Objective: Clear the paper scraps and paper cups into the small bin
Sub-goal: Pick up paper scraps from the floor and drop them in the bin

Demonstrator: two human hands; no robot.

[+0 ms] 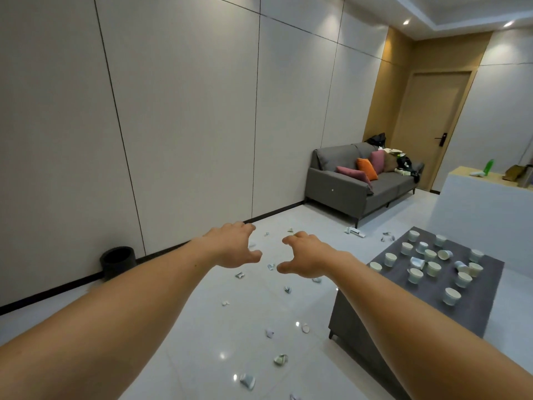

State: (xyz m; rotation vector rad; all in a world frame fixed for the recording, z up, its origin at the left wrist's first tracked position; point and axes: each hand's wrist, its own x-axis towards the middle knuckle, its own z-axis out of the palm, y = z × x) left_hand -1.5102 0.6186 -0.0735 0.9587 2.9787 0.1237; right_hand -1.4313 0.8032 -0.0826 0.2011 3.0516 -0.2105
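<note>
Honestly, with my left hand (235,246) and right hand (307,256) loose and empty, dragging the bin (118,259) nearer the scraps (248,381) first seemed smartest.

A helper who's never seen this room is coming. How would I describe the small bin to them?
Follow the long pale panelled wall on the left down to its black skirting. The small bin stands there on the white floor, against the wall. It is a short, dark, round, open-topped tub, unlike the pale crumpled paper scraps scattered nearby.
</note>
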